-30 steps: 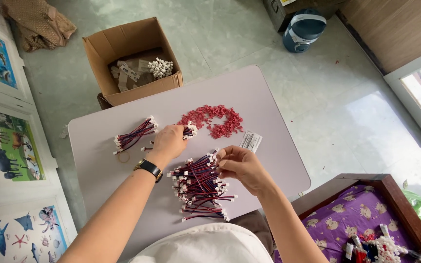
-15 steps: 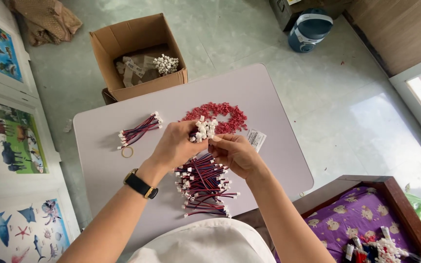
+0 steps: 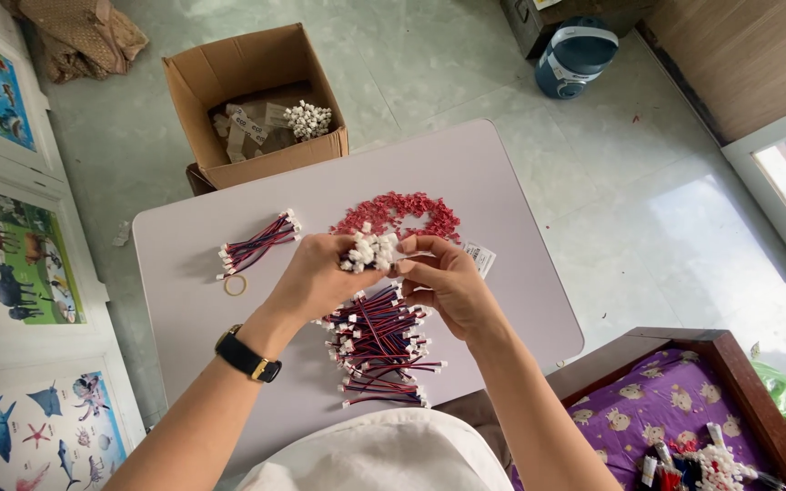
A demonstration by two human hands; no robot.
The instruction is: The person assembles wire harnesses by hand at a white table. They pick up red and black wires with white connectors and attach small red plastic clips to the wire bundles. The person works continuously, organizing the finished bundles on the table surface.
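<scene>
Head view: gathering step, judged. Left hand (image 3: pixel 316 282) fingers curled tight round bundle of red-and-dark wires with white plastic plugs (image 3: pixel 370 252), plugs poking out above fingertips. Right hand (image 3: pixel 448 284) pinching same bundle from other side. Next probably: squaring plug ends, needing firm grip. Loose wire pile (image 3: pixel 377 341) below on pale table (image 3: pixel 502 182).

left hand (image 3: pixel 320 277) and right hand (image 3: pixel 448 282) raised together, fingers pinched closed

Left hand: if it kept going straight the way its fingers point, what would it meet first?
The left hand points toward the right hand and already holds a bunch of wires with it. Beyond, probably the heap of small red pieces, though depth is unclear.
</scene>
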